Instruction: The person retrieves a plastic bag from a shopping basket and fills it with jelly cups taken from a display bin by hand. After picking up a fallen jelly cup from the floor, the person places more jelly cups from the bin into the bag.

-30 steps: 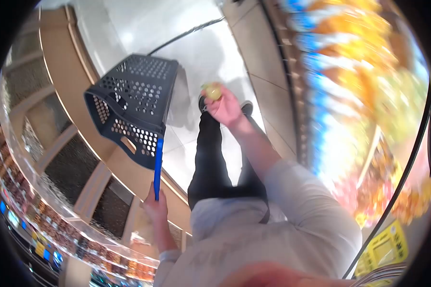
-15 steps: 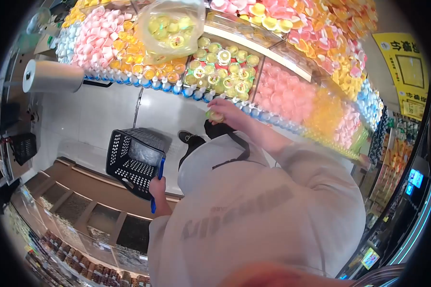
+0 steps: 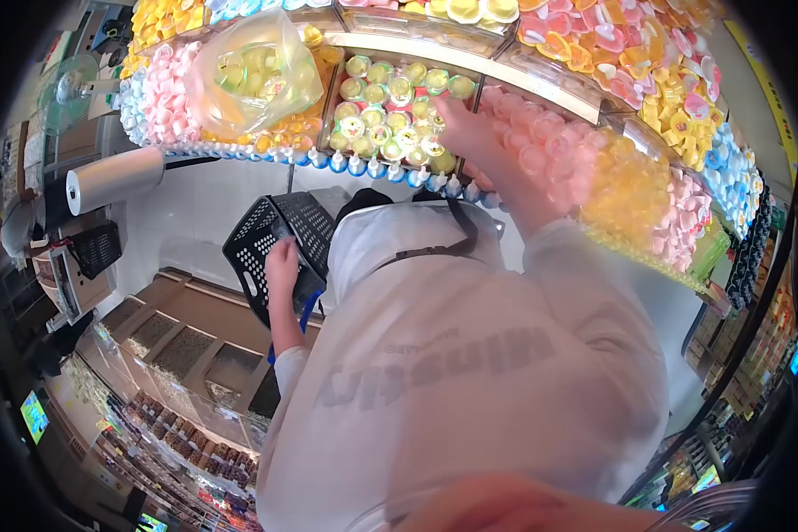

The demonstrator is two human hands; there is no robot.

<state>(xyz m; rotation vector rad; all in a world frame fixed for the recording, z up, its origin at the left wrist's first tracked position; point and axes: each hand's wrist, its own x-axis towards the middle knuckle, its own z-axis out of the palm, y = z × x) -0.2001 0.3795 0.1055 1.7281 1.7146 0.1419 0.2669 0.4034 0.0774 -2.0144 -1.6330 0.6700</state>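
Observation:
My right hand (image 3: 459,129) is over the right side of a compartment of green jelly cups (image 3: 377,111). Its fingers are bent together at the cups, and whatever they may hold is hidden. In front of a dark perforated basket (image 3: 262,239) is my left hand (image 3: 281,263), closed in a loose fist with nothing visible in it. The basket's blue handle (image 3: 309,312) lies by my left forearm. A clear plastic bag (image 3: 257,75) with several green cups in it rests on the orange cups left of the green compartment.
Pink cups (image 3: 536,146) and yellow cups (image 3: 625,182) fill compartments to the right. A row of blue-and-white bottle-shaped pieces (image 3: 356,166) lines the display's front edge. At left are a plastic roll (image 3: 115,180), a green fan (image 3: 69,91) and another basket (image 3: 96,248). Bins (image 3: 191,355) stand behind.
My right hand has moved from in front of the display onto the green cups. My left hand has let go of the blue handle, which now sits by the forearm. The green cup held earlier is out of sight.

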